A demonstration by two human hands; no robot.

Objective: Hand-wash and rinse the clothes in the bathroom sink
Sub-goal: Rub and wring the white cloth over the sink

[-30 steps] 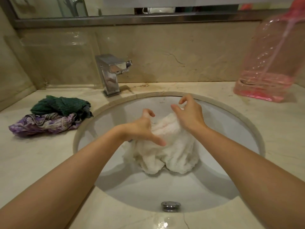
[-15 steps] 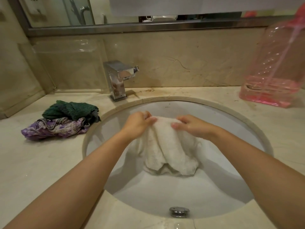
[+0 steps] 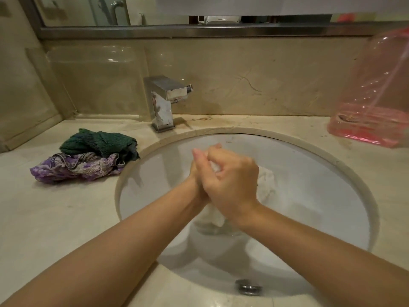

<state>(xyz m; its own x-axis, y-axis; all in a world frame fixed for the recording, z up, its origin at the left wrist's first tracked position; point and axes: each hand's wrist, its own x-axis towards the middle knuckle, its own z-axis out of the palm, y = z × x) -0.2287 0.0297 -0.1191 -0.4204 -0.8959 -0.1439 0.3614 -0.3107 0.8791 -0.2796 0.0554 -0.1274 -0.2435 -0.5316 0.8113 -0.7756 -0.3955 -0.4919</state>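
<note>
A white cloth [image 3: 266, 183] is bunched between both hands over the middle of the round white sink [image 3: 309, 173]. My right hand [image 3: 230, 182] is closed over the cloth from the right. My left hand [image 3: 197, 171] presses against it from the left, mostly hidden behind the right hand. Only small parts of the cloth show, to the right of and below the hands. A dark green cloth [image 3: 99, 141] lies on a purple patterned cloth [image 3: 75, 167] on the counter left of the sink.
A square chrome tap [image 3: 164, 100] stands behind the sink, no water running. A pink transparent bottle [image 3: 374, 96] with some pink liquid stands at the back right. A beige stone counter [image 3: 55, 218] surrounds the sink; a mirror hangs above.
The hands have come together from either side of the hanging white cloth and now squeeze it into a bunch between them. The view has shifted slightly.
</note>
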